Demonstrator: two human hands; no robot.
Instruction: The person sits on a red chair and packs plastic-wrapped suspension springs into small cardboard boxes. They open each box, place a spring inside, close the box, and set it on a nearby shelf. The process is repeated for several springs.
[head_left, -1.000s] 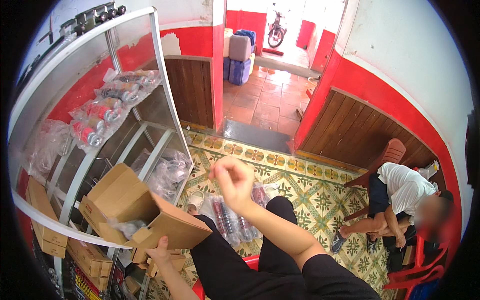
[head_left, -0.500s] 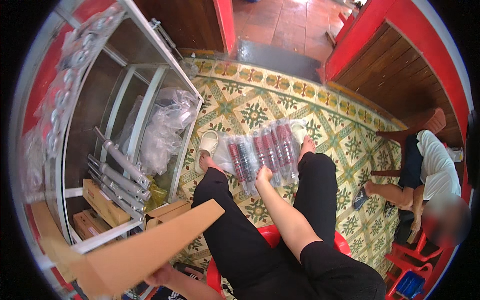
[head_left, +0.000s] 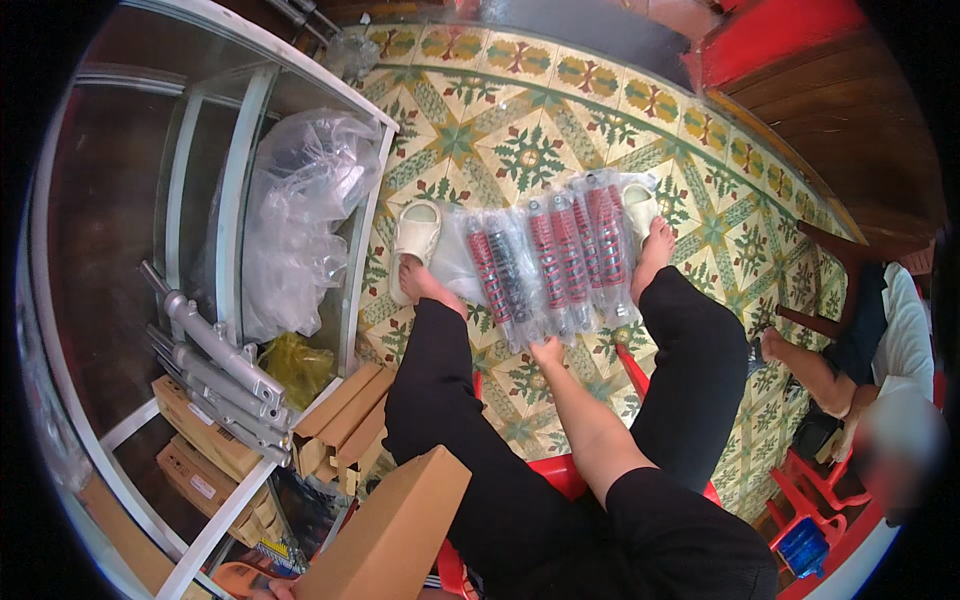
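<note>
Several motorcycle shock absorbers in clear plastic bags lie in a row on the floor between my feet. Most have red springs, such as this red shock absorber (head_left: 570,250), and one black shock absorber (head_left: 512,265) lies towards the left. My right hand (head_left: 547,350) is closed at the near end of a bagged shock absorber in the middle of the row; its fingertips are partly hidden. At the lower edge, my left hand (head_left: 276,590) grips a long brown cardboard box (head_left: 395,525) beside my left thigh. Most of that hand is cut off or behind the box.
On the left stands a glass cabinet (head_left: 370,225) with plastic bags (head_left: 305,220), silver fork tubes (head_left: 220,345) and cardboard boxes (head_left: 205,430). Open cartons (head_left: 345,420) sit by my left knee. A seated person (head_left: 895,340) and red stools (head_left: 815,490) are at the right.
The view has tilted down and closer to the floor. The cardboard box has swung from lying slantwise to pointing more upright, nearer my left thigh. My right hand stays at the shock absorbers' near ends.
</note>
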